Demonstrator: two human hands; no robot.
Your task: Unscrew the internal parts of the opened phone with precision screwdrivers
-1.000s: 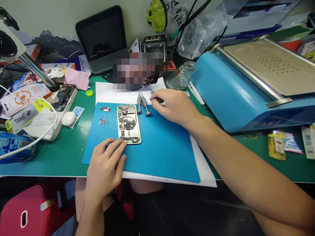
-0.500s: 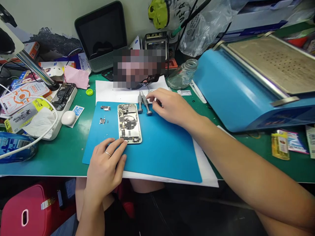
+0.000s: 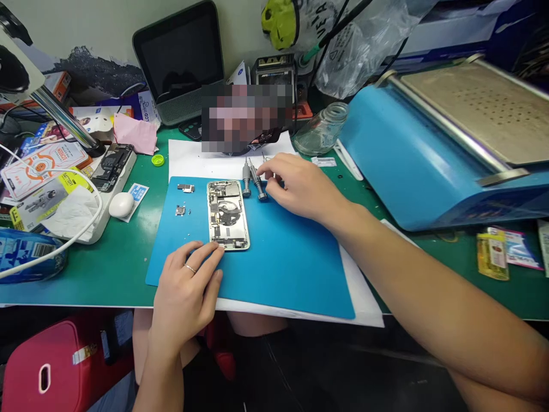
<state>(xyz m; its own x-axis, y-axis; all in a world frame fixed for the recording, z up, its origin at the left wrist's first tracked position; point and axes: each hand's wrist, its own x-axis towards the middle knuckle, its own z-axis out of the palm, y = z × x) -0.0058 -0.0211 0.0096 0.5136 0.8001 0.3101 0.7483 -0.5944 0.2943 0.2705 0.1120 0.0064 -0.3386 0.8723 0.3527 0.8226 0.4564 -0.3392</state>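
Note:
A phone with its screen off and its inside exposed (image 3: 228, 216) lies on a blue work mat (image 3: 291, 269). My left hand (image 3: 186, 280) rests at the phone's lower left edge, fingers stretched out, holding nothing. Above and right of the phone lie two grey precision screwdrivers, one on the left (image 3: 246, 178) and one on the right (image 3: 258, 182). My right hand (image 3: 295, 184) is beside the right one, its fingers bent and apart, with fingertips at or touching its shaft. Small metal phone parts (image 3: 186, 188) and a little connector-like piece (image 3: 180, 210) lie left of the phone.
A blue machine with a perforated metal plate (image 3: 381, 166) takes up the right side. A glass jar (image 3: 321, 130) leans at the back. On the left are a white earbud case (image 3: 121, 205), a green cap (image 3: 158, 160), boxes and a white cable (image 3: 96, 217). White paper (image 3: 189, 154) lies under the mat.
The whole view has shifted very slightly. Both hands, the phone and the screwdrivers keep practically the same places relative to one another.

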